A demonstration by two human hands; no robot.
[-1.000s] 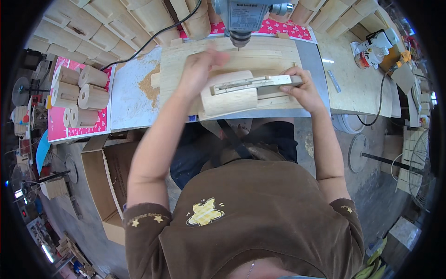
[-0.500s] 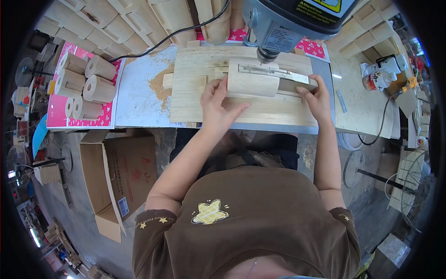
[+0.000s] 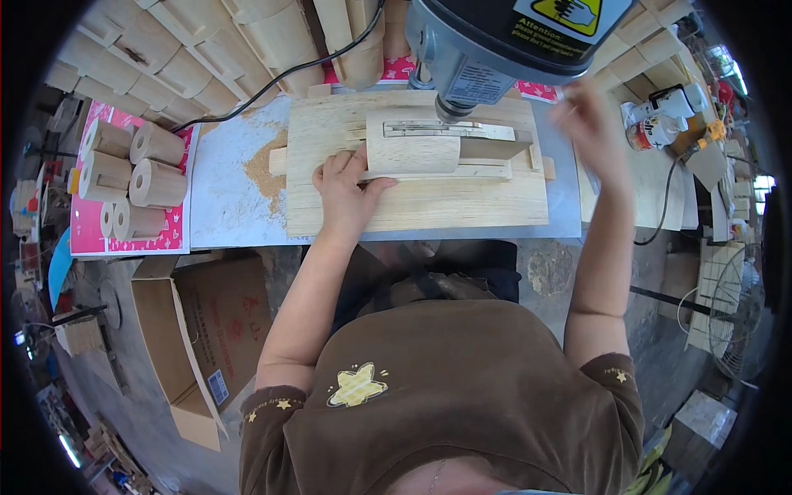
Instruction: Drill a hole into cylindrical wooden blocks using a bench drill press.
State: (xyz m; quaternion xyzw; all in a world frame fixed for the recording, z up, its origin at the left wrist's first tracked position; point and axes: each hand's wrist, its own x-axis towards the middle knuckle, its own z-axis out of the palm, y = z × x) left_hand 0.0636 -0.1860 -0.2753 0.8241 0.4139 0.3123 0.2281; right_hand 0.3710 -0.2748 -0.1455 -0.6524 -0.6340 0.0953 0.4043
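A pale wooden cylinder lies sideways on a flat wooden board, under the drill press. Along its top runs a slotted strip, and a wooden block projects from its right end. My left hand grips the cylinder's left end, thumb along the lower front edge. Raised off the work, my right hand is beside the right of the drill press head; motion blurs its fingers. The drill chuck hangs just above the strip; any bit is too small to make out.
Several bored wooden cylinders stand on a pink sheet at left. Sawdust lies beside the board. Stacked wooden pieces line the back, crossed by a black cable. Bottles stand at right; a cardboard box sits below.
My right hand has let go of the block at the cylinder's right end and moved up and right toward the drill press. My left hand stays at the left end.
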